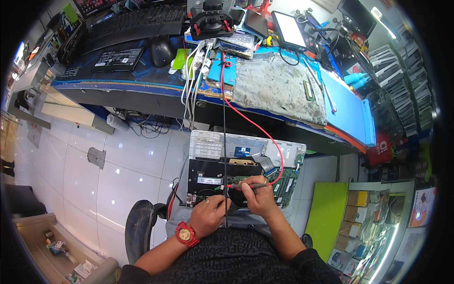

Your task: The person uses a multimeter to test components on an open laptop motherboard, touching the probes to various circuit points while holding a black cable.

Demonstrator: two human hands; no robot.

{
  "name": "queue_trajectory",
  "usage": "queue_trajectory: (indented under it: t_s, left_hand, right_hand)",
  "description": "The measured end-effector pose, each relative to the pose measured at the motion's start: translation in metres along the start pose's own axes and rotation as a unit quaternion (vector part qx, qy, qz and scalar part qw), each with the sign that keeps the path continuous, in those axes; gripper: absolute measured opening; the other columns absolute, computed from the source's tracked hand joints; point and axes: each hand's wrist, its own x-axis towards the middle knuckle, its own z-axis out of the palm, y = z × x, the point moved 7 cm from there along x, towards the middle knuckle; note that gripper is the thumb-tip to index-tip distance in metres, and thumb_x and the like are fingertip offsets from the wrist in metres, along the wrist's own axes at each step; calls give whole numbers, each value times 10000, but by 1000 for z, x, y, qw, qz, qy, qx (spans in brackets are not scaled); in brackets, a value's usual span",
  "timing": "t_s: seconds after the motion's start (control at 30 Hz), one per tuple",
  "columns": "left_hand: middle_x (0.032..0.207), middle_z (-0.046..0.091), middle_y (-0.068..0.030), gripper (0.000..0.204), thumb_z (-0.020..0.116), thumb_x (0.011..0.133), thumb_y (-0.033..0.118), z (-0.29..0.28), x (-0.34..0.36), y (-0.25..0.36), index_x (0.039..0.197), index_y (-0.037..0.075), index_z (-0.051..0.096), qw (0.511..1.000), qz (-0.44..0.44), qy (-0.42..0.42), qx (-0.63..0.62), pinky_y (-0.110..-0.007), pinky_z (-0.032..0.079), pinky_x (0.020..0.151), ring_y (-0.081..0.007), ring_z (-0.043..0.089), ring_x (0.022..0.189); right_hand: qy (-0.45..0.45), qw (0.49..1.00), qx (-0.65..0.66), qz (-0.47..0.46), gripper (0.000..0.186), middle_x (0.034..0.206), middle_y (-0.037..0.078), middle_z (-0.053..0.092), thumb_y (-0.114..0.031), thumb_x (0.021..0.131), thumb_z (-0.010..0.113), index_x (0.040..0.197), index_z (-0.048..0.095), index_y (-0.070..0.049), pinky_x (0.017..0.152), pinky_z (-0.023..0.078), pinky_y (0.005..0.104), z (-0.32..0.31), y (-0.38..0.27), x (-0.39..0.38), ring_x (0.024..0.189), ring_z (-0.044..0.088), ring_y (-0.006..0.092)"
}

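An opened laptop base [198, 168] rests on my lap, its pale casing, green circuit board [283, 185] and inner parts exposed. My right hand [258, 196] grips a multimeter probe [236, 186] with a red lead [257, 127], its tip pointing left over the middle of the laptop. Beside it, my left hand [209, 217], with a red watch on the wrist, has its fingers pinched at the laptop's near edge. A black test lead [225, 142] runs down from the bench to those fingers; its tip is hidden. Near both hands lies a white-labelled module [209, 180].
Ahead stands a workbench with a grey cloth mat [279, 83], a keyboard [137, 23], a mouse [162, 50], a loose battery [119, 59] and white cables [191, 85]. An open drawer [52, 255] is at lower left, a chair armrest [140, 227] beside me, a lit display case [364, 236] at right.
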Motion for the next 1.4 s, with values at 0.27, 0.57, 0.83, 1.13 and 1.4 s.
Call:
queue_trajectory:
  t_s: [0.27, 0.57, 0.83, 1.13, 1.4]
  left_hand:
    - [1022, 696, -121, 328, 731, 798, 9, 0, 0, 0, 1124, 50, 714, 1000, -2, -8, -2, -372, 580, 646, -285, 718, 845]
    - [1021, 701, -118, 325, 739, 802, 13, 1, 1, 0, 1123, 53, 712, 1000, -6, -7, -5, -373, 583, 643, -286, 721, 840]
    - [1023, 703, -123, 309, 740, 812, 21, 2, 0, -1, 1118, 52, 716, 1000, -5, -9, -1, -378, 585, 648, -294, 723, 849]
    - [1034, 690, -138, 354, 736, 797, -14, 1, 1, -3, 1146, 34, 709, 1000, -11, -24, -17, -383, 583, 689, -313, 714, 877]
    - [1021, 668, -149, 161, 732, 918, -36, -31, 26, -23, 1068, 5, 688, 976, -134, 50, -162, -346, 562, 792, -281, 697, 917]
  right_hand:
    - [-4, 1000, -5, -3, 87, 946, 134, 730, -74, 1009, 639, 1042, 588, -13, 751, 584, 362, 1, 4, -3, 841, 740, 236]
    - [35, 998, 27, -34, 112, 850, 134, 700, -97, 993, 685, 1024, 619, -12, 622, 531, 376, 2, 5, -1, 698, 697, 275]
    - [35, 999, 12, -28, 107, 844, 140, 699, -91, 984, 691, 1009, 625, -11, 627, 532, 382, -1, 0, 1, 706, 698, 278]
    - [41, 998, 51, 14, 95, 849, 139, 709, -96, 977, 685, 947, 668, -8, 688, 541, 383, 1, 8, 0, 778, 709, 300]
    - [91, 990, 80, -71, 200, 877, 136, 718, 41, 948, 696, 1062, 540, -10, 676, 565, 326, -11, -14, -12, 770, 725, 217]
